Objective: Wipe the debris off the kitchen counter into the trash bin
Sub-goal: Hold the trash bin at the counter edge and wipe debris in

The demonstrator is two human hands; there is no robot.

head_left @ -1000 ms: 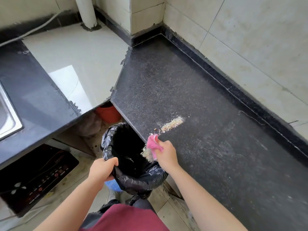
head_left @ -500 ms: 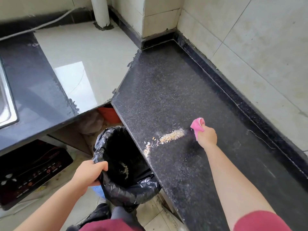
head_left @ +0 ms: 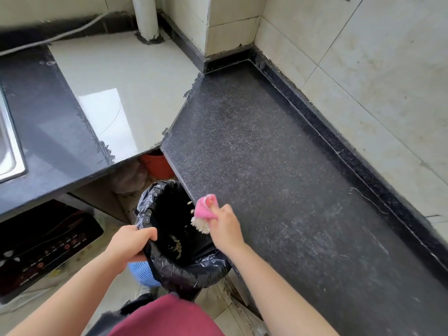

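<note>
My right hand (head_left: 224,226) grips a pink cloth (head_left: 205,209) at the front edge of the black speckled counter (head_left: 278,170). A clump of pale grain debris (head_left: 200,224) hangs just past the edge, below the cloth and over the bin. The trash bin (head_left: 174,270), lined with a black bag, is held up against the counter edge. My left hand (head_left: 132,246) clutches the bag's rim on its near left side. More grains lie at the bottom of the bin and a few are falling inside it.
A pale counter section (head_left: 116,88) joins the black one at the back left, with a white pipe (head_left: 146,18) behind it. A steel sink (head_left: 8,151) lies far left. An induction cooker (head_left: 43,248) sits low on the left. An orange pot (head_left: 157,163) stands under the counter.
My right hand swept the cloth from the middle of the counter back to its front edge, pushing the line of grains off. The counter where the grains lay is now bare.
</note>
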